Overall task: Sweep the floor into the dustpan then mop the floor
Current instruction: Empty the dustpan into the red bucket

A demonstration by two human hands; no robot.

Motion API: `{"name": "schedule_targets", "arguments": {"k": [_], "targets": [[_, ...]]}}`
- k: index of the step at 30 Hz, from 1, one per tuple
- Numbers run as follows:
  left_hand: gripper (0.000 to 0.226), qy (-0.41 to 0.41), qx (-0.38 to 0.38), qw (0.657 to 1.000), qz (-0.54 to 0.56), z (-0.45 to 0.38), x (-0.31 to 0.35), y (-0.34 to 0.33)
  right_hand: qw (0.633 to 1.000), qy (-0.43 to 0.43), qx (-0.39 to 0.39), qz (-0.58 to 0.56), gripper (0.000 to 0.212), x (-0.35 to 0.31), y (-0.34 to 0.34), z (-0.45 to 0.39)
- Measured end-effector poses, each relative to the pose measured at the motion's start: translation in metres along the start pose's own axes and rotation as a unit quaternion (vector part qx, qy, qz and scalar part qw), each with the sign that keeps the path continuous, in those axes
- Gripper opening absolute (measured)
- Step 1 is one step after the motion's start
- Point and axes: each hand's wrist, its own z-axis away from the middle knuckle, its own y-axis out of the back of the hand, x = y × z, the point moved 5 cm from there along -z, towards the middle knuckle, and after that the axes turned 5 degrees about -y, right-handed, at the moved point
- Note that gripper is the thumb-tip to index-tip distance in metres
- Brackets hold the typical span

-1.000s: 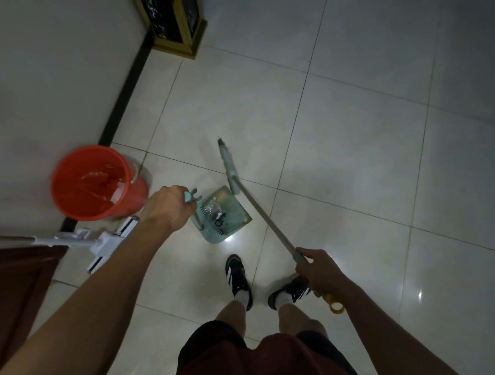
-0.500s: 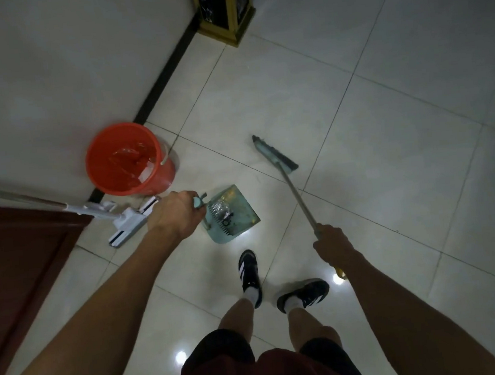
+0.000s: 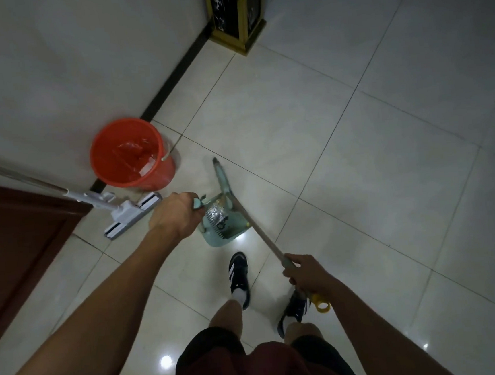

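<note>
At the far left a dark red door (image 3: pixel 11 238) stands beside the white wall. A flat mop (image 3: pixel 128 211) leans there, its handle running up toward the wall and its white head resting on the tiled floor (image 3: pixel 358 162), parked within reach, probably for the mopping stage, which looks not yet begun. Just beside it, against the black skirting, sits an orange bucket (image 3: pixel 131 152) with a little water in the bottom; bucket and mop head are close but I cannot tell whether they touch.

The left hand (image 3: pixel 174 214) has its fingers curled tight round the dustpan's handle, holding the teal dustpan (image 3: pixel 222 225) tilted with its lip down on the floor, so that swept dirt can ride in. Some crumpled foil and small scraps already lie inside it.

The broom (image 3: pixel 244 214) crosses over the pan's right edge, its bristle head lying on the floor just beyond the pan, toward the bucket. The right hand (image 3: pixel 306 275) grips the broom's pole near its upper end, fingers wrapped round it, a yellow hanging loop showing below the fist; that high grip gives reach for short strokes toward the pan.

Two black shoes stand below the dustpan. A gold-trimmed black pedestal (image 3: pixel 235 15) stands at the top, well apart.
</note>
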Motion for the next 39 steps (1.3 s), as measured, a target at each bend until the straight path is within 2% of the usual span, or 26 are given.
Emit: {"name": "schedule_targets", "arguments": {"k": [6, 10, 14, 17, 20, 23, 28, 32, 35, 39], "targets": [[0.016, 0.065, 0.042, 0.994, 0.071, 0.043, 0.007, 0.002, 0.999, 0.029, -0.006, -0.033, 0.033, 0.017, 0.052, 0.045], [0.016, 0.093, 0.090, 0.988, 0.079, 0.079, 0.020, 0.011, 0.998, 0.055, 0.006, -0.011, 0.035, 0.018, 0.082, 0.062], [0.030, 0.126, 0.148, 0.978, 0.075, 0.114, 0.033, 0.034, 0.998, 0.058, 0.031, -0.008, 0.042, 0.004, 0.101, 0.067], [0.043, 0.153, 0.188, 0.968, 0.070, 0.142, 0.040, 0.056, 0.996, 0.075, 0.048, -0.002, 0.034, -0.015, 0.109, 0.075], [0.036, 0.167, 0.215, 0.959, 0.081, 0.172, 0.053, 0.083, 0.993, 0.104, 0.053, 0.008, 0.024, -0.034, 0.116, 0.084], [0.028, 0.175, 0.248, 0.948, 0.099, 0.198, 0.058, 0.109, 0.990, 0.133, 0.049, 0.025, 0.013, -0.053, 0.119, 0.093], [0.028, 0.193, 0.308, 0.926, 0.104, 0.233, 0.046, 0.145, 0.985, 0.163, 0.050, 0.038, 0.011, -0.084, 0.115, 0.101], [0.019, 0.198, 0.349, 0.910, 0.103, 0.249, 0.031, 0.169, 0.982, 0.177, 0.038, 0.047, 0.011, -0.112, 0.100, 0.104], [0.023, 0.203, 0.375, 0.900, 0.092, 0.253, 0.011, 0.180, 0.982, 0.181, 0.029, 0.049, 0.010, -0.134, 0.085, 0.102], [0.026, 0.217, 0.372, 0.901, 0.050, 0.246, -0.022, 0.191, 0.981, 0.183, 0.019, 0.054, 0.011, -0.164, 0.062, 0.097]]}}
